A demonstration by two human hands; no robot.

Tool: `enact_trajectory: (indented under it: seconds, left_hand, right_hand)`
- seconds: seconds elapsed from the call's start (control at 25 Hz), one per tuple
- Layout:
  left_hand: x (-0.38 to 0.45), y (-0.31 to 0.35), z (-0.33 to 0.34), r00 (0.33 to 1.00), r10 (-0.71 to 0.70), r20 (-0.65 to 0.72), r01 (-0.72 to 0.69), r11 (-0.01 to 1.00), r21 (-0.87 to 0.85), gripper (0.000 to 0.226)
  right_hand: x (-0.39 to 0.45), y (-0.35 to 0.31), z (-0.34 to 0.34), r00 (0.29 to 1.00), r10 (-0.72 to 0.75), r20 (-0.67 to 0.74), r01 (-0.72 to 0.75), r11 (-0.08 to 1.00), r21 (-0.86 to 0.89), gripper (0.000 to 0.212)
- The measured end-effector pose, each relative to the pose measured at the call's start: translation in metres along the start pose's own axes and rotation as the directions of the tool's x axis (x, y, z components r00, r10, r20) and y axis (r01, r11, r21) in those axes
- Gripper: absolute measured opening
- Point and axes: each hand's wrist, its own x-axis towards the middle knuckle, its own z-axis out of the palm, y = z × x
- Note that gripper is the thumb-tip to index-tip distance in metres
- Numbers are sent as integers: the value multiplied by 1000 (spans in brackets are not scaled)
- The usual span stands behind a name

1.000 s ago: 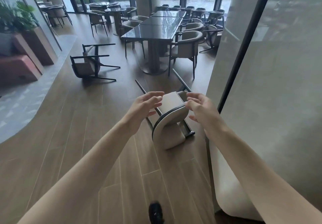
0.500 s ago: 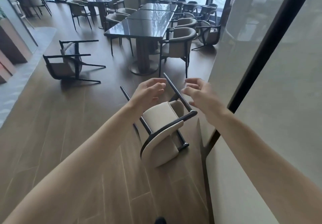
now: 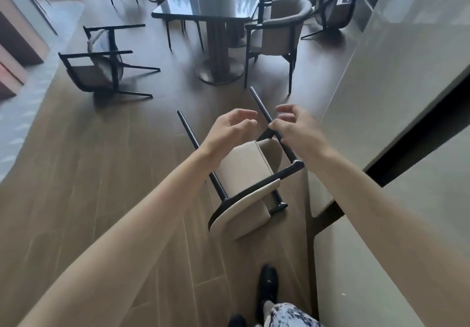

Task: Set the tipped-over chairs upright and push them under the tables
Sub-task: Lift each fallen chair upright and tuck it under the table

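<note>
Head view: both hands, left hand [image 3: 230, 129] and right hand [image 3: 296, 129], have closed in over the tipped chair [image 3: 244, 186]; each grip loosely curled, seemingly holding nothing yet.

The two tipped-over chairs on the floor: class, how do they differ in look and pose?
The near chair has pale cream upholstery and lies with legs pointing away from the viewer; the far chair is darker and lies with legs pointing right. The near chair lies below both hands; the far one lies apart. Both have dark frames.

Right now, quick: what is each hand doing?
Left hand: open, fingers loosely curled, holding nothing.
Right hand: open, fingertips at the tipped-over beige chair's black metal leg, not gripping it.
</note>
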Motion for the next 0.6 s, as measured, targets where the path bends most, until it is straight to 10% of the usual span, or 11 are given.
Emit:
enact_trajectory:
  seconds: [0.6]
  left_hand:
    - [137, -134, 34, 981, -151, -120, 157, 986, 47, 70]
  right_hand:
    - [154, 133, 48, 979, 145, 145, -116, 974, -193, 55]
